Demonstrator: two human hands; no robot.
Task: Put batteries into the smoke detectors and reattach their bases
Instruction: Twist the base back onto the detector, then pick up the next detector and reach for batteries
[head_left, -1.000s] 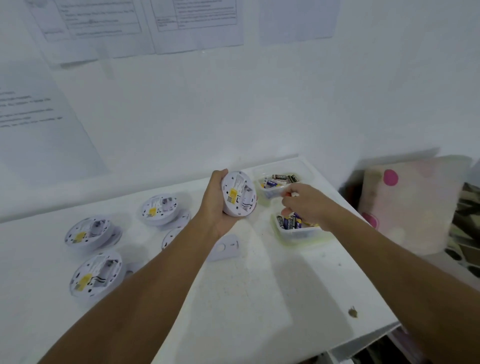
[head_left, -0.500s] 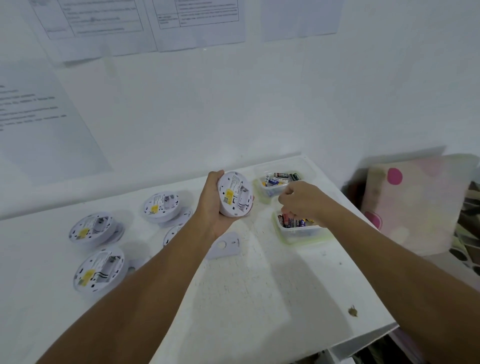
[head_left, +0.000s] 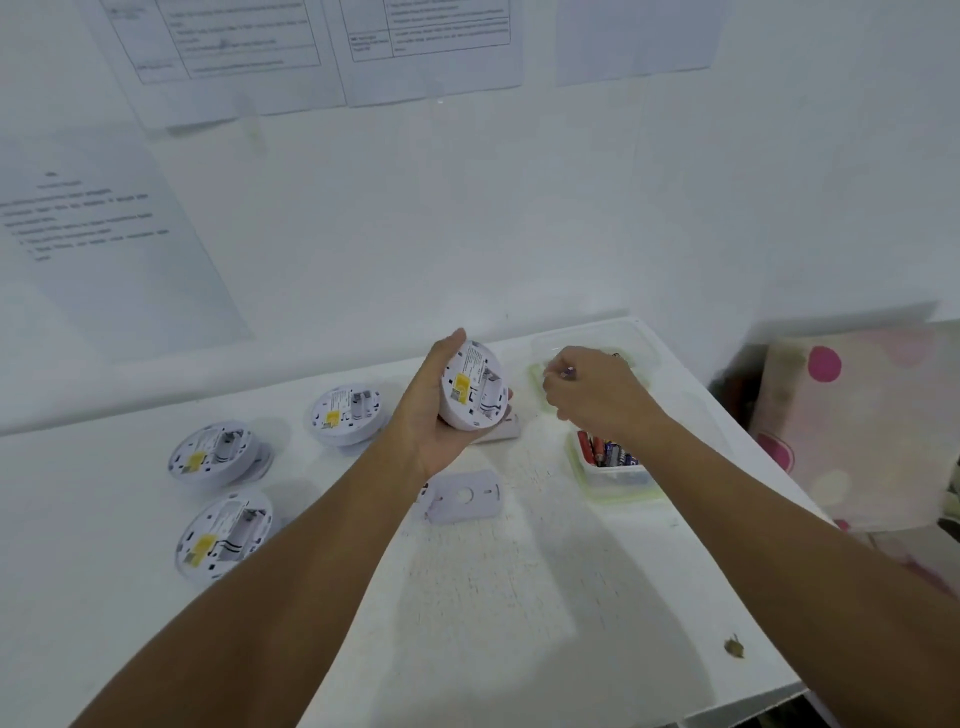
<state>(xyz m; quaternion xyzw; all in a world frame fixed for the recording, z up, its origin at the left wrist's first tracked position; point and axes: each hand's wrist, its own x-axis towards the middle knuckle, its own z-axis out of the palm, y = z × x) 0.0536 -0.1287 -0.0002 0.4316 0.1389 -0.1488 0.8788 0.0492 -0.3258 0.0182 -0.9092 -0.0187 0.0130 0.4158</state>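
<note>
1. Fingers of the left hand (head_left: 434, 415) wrap round a smoke detector (head_left: 474, 387), held off the desk (head_left: 519, 597) and tilted so its open back with the yellow sticker faces the person.
2. Right hand (head_left: 592, 395) hovers just right of that detector, over the far tub (head_left: 592, 364); its fingers are curled and pinch something small and blurred at the tips, perhaps a battery, though I cannot tell for sure.
3. Below the right wrist sits a near tub (head_left: 615, 475) holding batteries (head_left: 605, 451), red and dark ones showing.
4. Under the left wrist a flat base (head_left: 462, 496) lies on the desk; another base (head_left: 501, 430) peeks out just beneath the held detector.
5. Left of the left hand, three more detectors lie open side up: one near the wall (head_left: 349, 414), one further left (head_left: 215, 453), one nearest the person (head_left: 223, 535).
6. Printed sheets (head_left: 234, 47) hang on the wall beyond the fingers.
</note>
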